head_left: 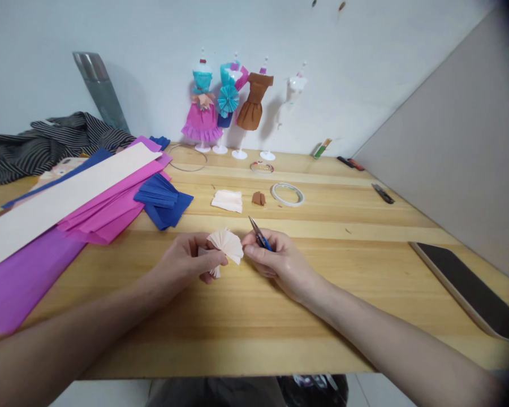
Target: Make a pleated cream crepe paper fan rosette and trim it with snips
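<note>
Pinched in my left hand (197, 257) is a pale cream pleated paper fan (225, 243), spread out above the fingertips, with some folds showing below the thumb. My right hand (275, 257) grips a pair of small blue-handled scissors (259, 234), their metal tips pointing up and left, away from the paper. The right fingertips are close to the fan's right edge; whether they touch it I cannot tell. Beyond the hands lie a cream paper piece (227, 200), a small brown paper scrap (258, 198) and a white tape roll (287, 194).
Dressed miniature mannequins (254, 104) and a bare one (296, 90) stand along the wall. Crepe paper sheets (68, 198) and folded blue paper (163, 198) cover the left side. A bottle (102, 90) stands behind striped cloth (80, 130). Rightward lie a phone (466, 288) and a cutter (383, 194).
</note>
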Available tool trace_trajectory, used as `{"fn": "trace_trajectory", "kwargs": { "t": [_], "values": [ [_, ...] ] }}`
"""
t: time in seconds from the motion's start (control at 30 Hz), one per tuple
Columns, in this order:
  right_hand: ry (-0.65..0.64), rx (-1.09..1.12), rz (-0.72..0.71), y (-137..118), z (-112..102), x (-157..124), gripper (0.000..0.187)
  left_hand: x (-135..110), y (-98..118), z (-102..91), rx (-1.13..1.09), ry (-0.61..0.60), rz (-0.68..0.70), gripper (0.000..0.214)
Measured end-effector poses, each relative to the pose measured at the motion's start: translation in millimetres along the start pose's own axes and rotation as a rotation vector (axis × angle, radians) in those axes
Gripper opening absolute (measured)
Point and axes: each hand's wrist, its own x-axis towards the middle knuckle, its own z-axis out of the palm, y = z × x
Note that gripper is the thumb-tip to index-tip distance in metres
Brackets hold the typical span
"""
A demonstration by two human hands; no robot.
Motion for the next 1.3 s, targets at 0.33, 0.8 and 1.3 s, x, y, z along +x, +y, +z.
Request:
{"fn": "trace_trajectory", "kwargs": {
  "t": [0.33, 0.8, 1.3],
  "values": [
    [-0.059, -0.268, -0.074, -2.8, 7.3, -2.8, 0.031, -0.4, -1.1, 5.1, 0.225, -0.011, 0.053, 0.015],
    [-0.062, -0.066, -0.048, 0.4, 12.3, 0.1, 0.028, 0.6, -2.7, 4.3, 0.084, -0.064, 0.087, 0.022],
    [0.037, 0.031, -0.079, 6.2, 11.7, 1.3, 0.030, 6.7, -1.6, -3.3, -0.256, -0.034, -0.009, 0.025]
  ]
}}
